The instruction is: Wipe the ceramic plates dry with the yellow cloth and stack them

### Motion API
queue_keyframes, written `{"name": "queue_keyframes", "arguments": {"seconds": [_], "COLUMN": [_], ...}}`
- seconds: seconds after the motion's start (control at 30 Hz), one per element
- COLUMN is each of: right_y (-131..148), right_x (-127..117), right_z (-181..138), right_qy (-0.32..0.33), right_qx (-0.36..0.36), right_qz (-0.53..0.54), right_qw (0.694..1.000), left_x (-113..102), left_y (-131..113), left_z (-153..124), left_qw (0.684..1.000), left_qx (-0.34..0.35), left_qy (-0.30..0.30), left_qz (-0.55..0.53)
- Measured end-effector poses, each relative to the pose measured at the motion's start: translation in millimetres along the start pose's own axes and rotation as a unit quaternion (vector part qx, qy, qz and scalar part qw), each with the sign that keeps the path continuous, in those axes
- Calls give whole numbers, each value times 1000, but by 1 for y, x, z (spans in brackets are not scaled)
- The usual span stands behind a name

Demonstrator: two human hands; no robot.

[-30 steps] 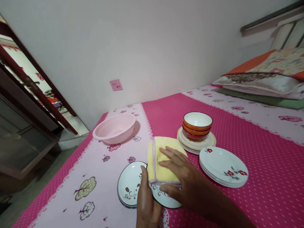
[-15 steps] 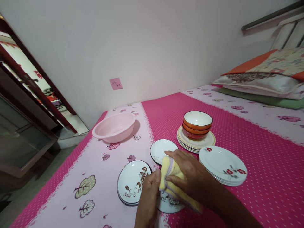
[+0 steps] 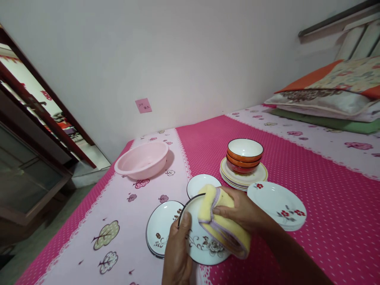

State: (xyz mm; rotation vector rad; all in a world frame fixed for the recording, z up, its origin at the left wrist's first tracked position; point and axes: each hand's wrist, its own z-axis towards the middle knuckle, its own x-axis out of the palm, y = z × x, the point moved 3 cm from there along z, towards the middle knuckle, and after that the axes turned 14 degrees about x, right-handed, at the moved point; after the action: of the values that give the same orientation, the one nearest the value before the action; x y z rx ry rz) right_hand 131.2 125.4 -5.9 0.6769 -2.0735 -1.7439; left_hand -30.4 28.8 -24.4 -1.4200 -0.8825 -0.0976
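Observation:
My left hand point(image 3: 177, 253) grips the near left rim of a white plate point(image 3: 198, 244) with a dark rim and brown flower print, tilted up off the bed. My right hand point(image 3: 241, 208) is closed on a folded yellow cloth point(image 3: 221, 225) with a purple edge and presses it on that plate's upper right part. A matching flower plate point(image 3: 160, 225) lies flat just left of it. A smaller white plate point(image 3: 202, 184) lies just behind.
A pink basin point(image 3: 141, 159) sits at the back left. Stacked orange bowls point(image 3: 245, 155) stand on cream plates point(image 3: 261, 174); a stack of white red-flowered plates point(image 3: 277, 204) lies to the right. Pillows point(image 3: 326, 99) lie far right. The bed edge drops off at left.
The cloth, first flat over the plates under my right hand, got bunched up and lifted. My left hand tilted the near plate up, and the small plate behind came into view.

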Motion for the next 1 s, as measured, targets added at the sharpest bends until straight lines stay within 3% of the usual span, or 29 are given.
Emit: {"name": "queue_keyframes", "arguments": {"seconds": [0.13, 0.23, 0.4, 0.5, 0.63, 0.73, 0.83, 1.0], "right_y": [-8, -10, -31, -41, -32, -16, -2, 3], "right_x": [5, 16, 57, 80, 75, 46, 25, 28], "right_z": [7, 10, 20, 23, 17, 8, -2, -7], "right_qy": [2, -26, -82, -62, -17, -19, 17, 81], "right_qx": [21, 49, 79, 89, 84, 70, 59, 46], "right_qz": [85, 134, 285, 362, 372, 299, 195, 171], "right_qw": [996, 989, 952, 926, 924, 952, 979, 981], "left_x": [-3, 0, 9, 15, 13, 0, -13, -19], "left_y": [2, 1, -3, -6, -7, -12, -24, -38], "left_z": [3, 5, 5, 3, 3, 5, 5, 2], "left_qw": [994, 988, 969, 960, 970, 986, 995, 995], "left_qx": [6, 12, 60, 81, 73, 65, 80, 67], "left_qy": [-95, -128, -192, -220, -182, -122, -56, -20], "left_qz": [-44, -89, -143, -154, -146, -91, -14, 69]}}
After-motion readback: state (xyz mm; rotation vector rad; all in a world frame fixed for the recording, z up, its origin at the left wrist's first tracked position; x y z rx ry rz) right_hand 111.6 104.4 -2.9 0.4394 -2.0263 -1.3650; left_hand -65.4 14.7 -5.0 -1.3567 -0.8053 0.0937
